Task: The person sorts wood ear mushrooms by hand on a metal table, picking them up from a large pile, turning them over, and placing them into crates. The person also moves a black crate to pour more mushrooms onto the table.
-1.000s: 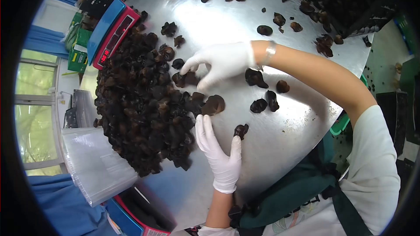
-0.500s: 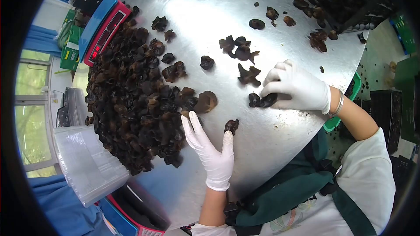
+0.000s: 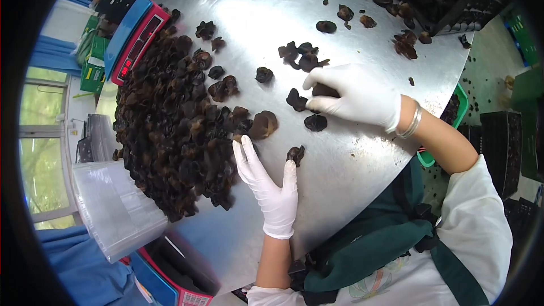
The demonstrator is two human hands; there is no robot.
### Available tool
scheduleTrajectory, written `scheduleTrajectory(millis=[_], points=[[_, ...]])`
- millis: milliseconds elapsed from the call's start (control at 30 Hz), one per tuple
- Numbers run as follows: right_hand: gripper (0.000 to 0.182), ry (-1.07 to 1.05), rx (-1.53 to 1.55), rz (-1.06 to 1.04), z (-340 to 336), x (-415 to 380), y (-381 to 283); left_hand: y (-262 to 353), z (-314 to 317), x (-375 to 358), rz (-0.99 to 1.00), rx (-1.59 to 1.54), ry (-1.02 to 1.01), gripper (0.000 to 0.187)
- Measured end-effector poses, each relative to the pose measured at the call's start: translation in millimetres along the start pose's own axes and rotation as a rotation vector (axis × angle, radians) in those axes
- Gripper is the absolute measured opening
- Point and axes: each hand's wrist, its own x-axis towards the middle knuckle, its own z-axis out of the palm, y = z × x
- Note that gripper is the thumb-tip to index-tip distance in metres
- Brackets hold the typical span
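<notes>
My left hand (image 3: 265,192), in a white glove, lies with its fingers spread at the right edge of a big heap of dark wood ear mushrooms (image 3: 175,119). Its fingertips touch the heap beside a broad brown wood ear (image 3: 264,124), and its thumb tip meets a small wood ear (image 3: 295,155). Also gloved, my right hand (image 3: 362,97) curls its thumb and fingers round a wood ear mushroom (image 3: 326,90), partly hidden by them. Close to that thumb lie two dark pieces, one curled wood ear (image 3: 296,100) and one rounder wood ear (image 3: 315,123).
The metal table (image 3: 340,192) carries scattered wood ears (image 3: 300,55). A red and blue scale (image 3: 133,39) stands behind the heap. Stacked clear plastic bags (image 3: 116,204) and another scale (image 3: 175,275) are at lower left. A black crate (image 3: 470,8) stands far right, a green basket (image 3: 462,107) below the edge.
My right hand has moved up and left from the lower wood ears and closed round another one. A rounder piece now lies uncovered below it. My left hand has hardly moved.
</notes>
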Motion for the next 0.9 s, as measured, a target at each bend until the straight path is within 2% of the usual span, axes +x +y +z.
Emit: scheduleTrajectory(millis=[67, 100, 233, 333, 400, 467, 567, 667, 767, 867, 900], points=[[0.031, 0.016, -0.289, -0.032, 19, 3, -2, -1, 0, 0, 0.012, 0.001, 0.0, 0.086], [0.031, -0.21, -0.414, 0.046, 19, 10, -7, -1, -1, -1, 0.012, -0.007, 0.006, 0.085], [0.027, 0.003, -0.373, -0.118, 32, -9, -1, -2, -3, -1, 0.034, 0.07, 0.058, 0.085], [0.028, 0.01, -0.224, -0.026, 41, -30, -26, 6, -8, -3, 0.131, 0.16, 0.099, 0.086], [0.032, -0.143, -0.109, 0.051, 55, -29, -42, 10, -8, -4, 0.217, 0.194, 0.081, 0.086], [0.031, -0.144, 0.1, -0.13, 72, -19, -42, 8, -6, -4, 0.295, 0.222, 0.035, 0.087], [0.029, -0.192, 0.137, -0.112, 57, 7, -52, 4, -6, -2, 0.242, 0.155, 0.064, 0.085], [0.031, -0.113, -0.295, 0.014, 28, 34, -53, 2, -5, -1, 0.176, 0.124, 0.076, 0.084], [0.036, 0.368, -0.614, -0.197, 68, 54, 12, 4, -3, 0, 0.171, 0.118, 0.075, 0.083], [0.045, 0.152, -0.632, -0.048, 58, 56, 27, 7, -2, -1, 0.157, 0.155, 0.049, 0.083], [0.047, 0.193, -0.789, -0.046, 58, 57, 40, 7, -3, -1, 0.15, 0.143, 0.051, 0.083]])
